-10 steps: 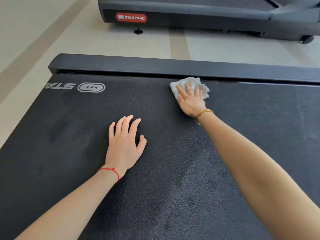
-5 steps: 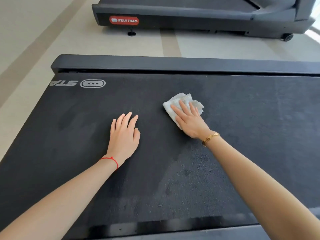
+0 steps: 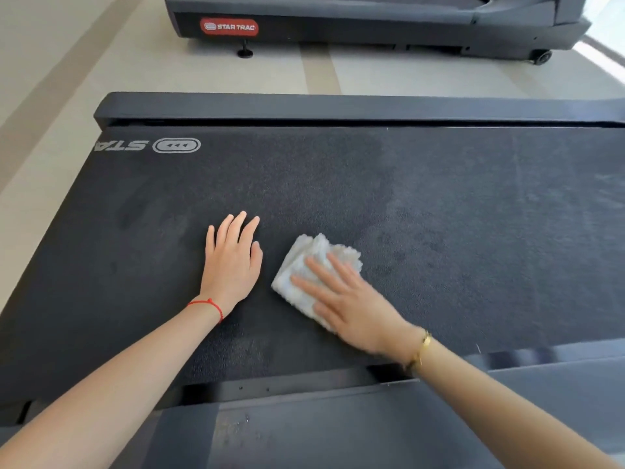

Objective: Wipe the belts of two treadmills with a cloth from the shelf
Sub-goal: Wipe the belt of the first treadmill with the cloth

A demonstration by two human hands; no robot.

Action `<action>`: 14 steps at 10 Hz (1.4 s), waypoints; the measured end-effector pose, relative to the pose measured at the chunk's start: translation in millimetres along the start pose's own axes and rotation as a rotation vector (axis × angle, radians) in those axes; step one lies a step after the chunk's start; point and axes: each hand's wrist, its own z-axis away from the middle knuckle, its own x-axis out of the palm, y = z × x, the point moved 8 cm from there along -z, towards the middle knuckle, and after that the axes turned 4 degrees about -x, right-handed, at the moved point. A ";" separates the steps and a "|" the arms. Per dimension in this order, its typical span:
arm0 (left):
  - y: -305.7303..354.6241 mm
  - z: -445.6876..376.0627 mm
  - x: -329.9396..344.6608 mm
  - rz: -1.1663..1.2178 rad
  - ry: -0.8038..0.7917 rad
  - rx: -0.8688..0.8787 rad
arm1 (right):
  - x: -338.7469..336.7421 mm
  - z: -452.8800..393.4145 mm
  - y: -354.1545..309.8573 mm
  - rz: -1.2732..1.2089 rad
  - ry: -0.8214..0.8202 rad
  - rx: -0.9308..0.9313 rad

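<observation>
Flat-fingered grip of the right hand (image 3: 351,309) presses the cloth (image 3: 304,265), now dragged back from the belt (image 3: 473,214)'s far edge beside the flat-resting left hand (image 3: 231,262), so that strip looks done.

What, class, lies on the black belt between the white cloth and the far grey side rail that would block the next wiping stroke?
Nothing visible does. The crumpled white cloth lies under the right hand on the black textured treadmill belt, and the belt towards the far grey side rail is bare. The left hand rests flat beside the cloth, off that path.
</observation>
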 end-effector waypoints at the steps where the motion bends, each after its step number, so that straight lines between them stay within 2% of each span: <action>1: -0.9 0.5 0.5 0.014 -0.002 -0.008 | -13.4 -15.2 43.8 -0.055 0.014 0.252; 2: -0.7 1.0 0.1 0.012 0.004 -0.007 | -8.8 -12.1 23.9 -0.087 0.020 0.246; 3: 0.4 1.3 -0.4 -0.002 0.013 -0.006 | 6.9 14.8 -38.4 -0.096 -0.006 0.023; 4: 0.1 1.2 0.1 -0.002 0.014 -0.006 | 16.7 43.4 -67.6 -0.136 -0.004 -0.062; 5: -0.3 1.0 0.2 0.000 0.011 0.000 | 12.6 42.3 -53.1 -0.107 0.020 -0.083; 6: -1.0 1.1 0.1 0.003 0.004 -0.003 | 1.5 22.6 4.0 0.023 0.033 0.047; 7: -1.5 0.3 1.1 -0.001 -0.011 -0.004 | -14.8 5.5 73.5 -0.029 0.076 0.332; 8: -2.3 -0.2 1.6 0.004 -0.010 -0.005 | -16.5 -5.5 88.5 -0.151 0.070 0.472; 10: -1.8 0.4 1.5 0.001 0.021 0.002 | 5.1 25.0 -8.8 -0.134 0.027 0.085; 11: -1.7 0.7 1.1 0.002 0.020 0.004 | 0.0 30.3 4.7 -0.100 0.037 0.043; 12: -1.4 0.3 1.1 0.005 0.005 0.001 | -17.0 6.7 57.3 0.048 0.105 0.146; 13: -2.0 0.0 1.2 0.003 -0.004 -0.005 | -27.2 -9.2 112.9 -0.095 0.130 0.486; 14: -1.7 0.0 1.1 0.003 0.002 -0.004 | -16.2 -17.4 99.9 -0.126 0.099 0.485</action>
